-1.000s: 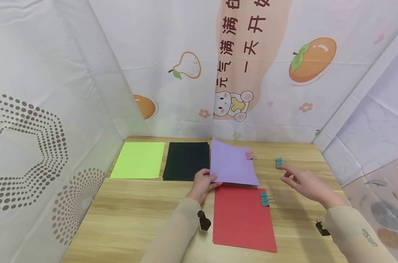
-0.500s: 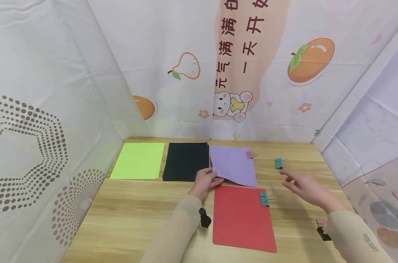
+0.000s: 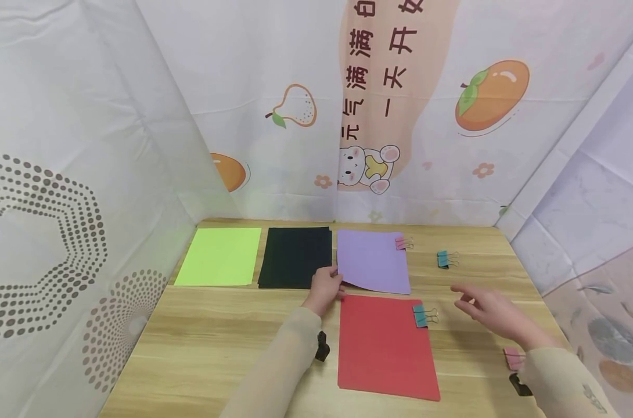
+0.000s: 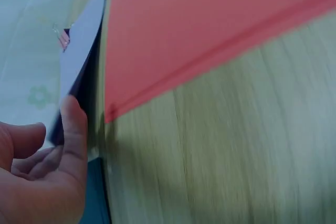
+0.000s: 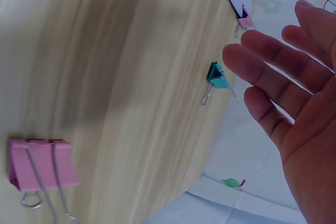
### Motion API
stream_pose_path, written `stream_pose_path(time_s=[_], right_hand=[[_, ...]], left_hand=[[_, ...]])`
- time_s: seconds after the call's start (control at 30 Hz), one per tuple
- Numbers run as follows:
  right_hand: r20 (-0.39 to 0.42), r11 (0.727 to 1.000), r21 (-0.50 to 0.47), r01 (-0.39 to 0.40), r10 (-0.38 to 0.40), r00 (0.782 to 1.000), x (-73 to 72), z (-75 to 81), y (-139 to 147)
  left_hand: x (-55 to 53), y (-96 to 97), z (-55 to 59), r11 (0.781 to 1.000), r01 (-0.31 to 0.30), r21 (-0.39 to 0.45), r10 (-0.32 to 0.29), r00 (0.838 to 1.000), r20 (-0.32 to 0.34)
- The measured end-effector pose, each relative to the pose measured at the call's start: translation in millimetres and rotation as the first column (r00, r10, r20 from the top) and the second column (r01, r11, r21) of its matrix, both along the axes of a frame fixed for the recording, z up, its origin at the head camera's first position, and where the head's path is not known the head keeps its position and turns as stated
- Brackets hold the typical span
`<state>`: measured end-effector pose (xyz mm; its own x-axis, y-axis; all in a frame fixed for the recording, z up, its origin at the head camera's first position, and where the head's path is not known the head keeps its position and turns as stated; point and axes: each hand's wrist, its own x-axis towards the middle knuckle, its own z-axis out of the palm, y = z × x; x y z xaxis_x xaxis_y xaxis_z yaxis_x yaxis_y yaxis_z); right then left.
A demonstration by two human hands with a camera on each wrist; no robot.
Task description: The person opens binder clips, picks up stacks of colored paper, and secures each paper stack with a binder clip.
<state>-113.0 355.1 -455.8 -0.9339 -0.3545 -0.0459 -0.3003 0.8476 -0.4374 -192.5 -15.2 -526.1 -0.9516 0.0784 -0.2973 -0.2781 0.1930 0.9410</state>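
The purple paper (image 3: 373, 261) lifts because the left hand (image 3: 324, 289) pinches its near-left corner; right of it hovers the relaxed, empty right hand (image 3: 495, 311).

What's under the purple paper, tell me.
Under the purple paper, at its raised near edge, it looks dark; shadow or another sheet, I cannot tell. The rest is covered.

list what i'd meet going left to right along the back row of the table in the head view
Green paper → black paper → purple paper → pink clip on that paper's right edge → loose teal clip.
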Motion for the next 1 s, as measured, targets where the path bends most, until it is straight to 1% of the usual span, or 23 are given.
stream_pose_path(time_s=[0.07, 0.17, 0.23, 0.3, 0.43, 0.53, 0.6, 0.7, 0.77, 0.83, 0.9, 0.97, 1.0], right_hand=[[0.01, 1.0, -0.001, 0.002, -0.002, 1.0, 1.6, -3.4, 2.0], [0.008, 1.0, 0.005, 0.008, -0.008, 1.0, 3.9, -7.5, 5.0], [0.015, 1.0, 0.008, 0.011, -0.011, 1.0, 5.3, -9.2, 6.6], [0.013, 1.0, 0.009, 0.014, -0.014, 1.0, 6.5, -10.9, 8.2], [-0.005, 1.0, 0.011, 0.01, -0.01, 1.0, 8.9, -14.6, 12.0], [-0.026, 1.0, 0.025, 0.016, -0.015, 1.0, 11.4, -17.0, 14.4], [-0.037, 0.999, 0.036, 0.024, -0.023, 0.999, 13.3, -17.9, 15.7], [-0.044, 0.998, 0.052, 0.038, -0.035, 0.998, 15.3, -19.1, 17.3], [-0.044, 0.998, 0.057, 0.037, -0.035, 0.998, 15.7, -20.0, 18.5], [-0.041, 0.997, 0.064, 0.046, -0.043, 0.998, 16.0, -20.9, 19.6], [-0.043, 0.997, 0.063, 0.048, -0.045, 0.998, 16.3, -22.1, 21.1], [-0.048, 0.996, 0.068, 0.054, -0.051, 0.998, 17.0, -23.7, 22.9], [-0.053, 0.996, 0.07, 0.057, -0.054, 0.997, 17.4, -24.4, 23.8]], left_hand=[[0.9, -1.9, 2.8, 0.992, 0.006, -0.123, -0.012, 0.999, -0.049], [2.1, -5.6, 6.3, 0.961, 0.032, -0.274, -0.07, 0.989, -0.131], [3.1, -8.2, 9.7, 0.94, 0.047, -0.338, -0.109, 0.98, -0.167], [3.1, -10.8, 11.7, 0.926, 0.059, -0.373, -0.138, 0.972, -0.188], [4.2, -16.7, 17.3, 0.911, 0.083, -0.405, -0.176, 0.964, -0.198], [5.3, -22.6, 19.4, 0.888, 0.089, -0.452, -0.207, 0.953, -0.219], [6.9, -27.0, 20.6, 0.869, 0.09, -0.487, -0.23, 0.944, -0.236], [9.4, -34.5, 20.7, 0.825, 0.076, -0.56, -0.265, 0.927, -0.266], [11.4, -40.0, 20.3, 0.785, 0.061, -0.617, -0.284, 0.92, -0.271], [12.8, -45.8, 18.8, 0.74, 0.048, -0.671, -0.297, 0.919, -0.261], [14.3, -51.5, 17.1, 0.699, 0.047, -0.713, -0.306, 0.921, -0.239], [15.6, -57.2, 15.3, 0.665, 0.05, -0.745, -0.316, 0.923, -0.22], [16.3, -59.9, 14.3, 0.653, 0.049, -0.756, -0.319, 0.923, -0.216]])
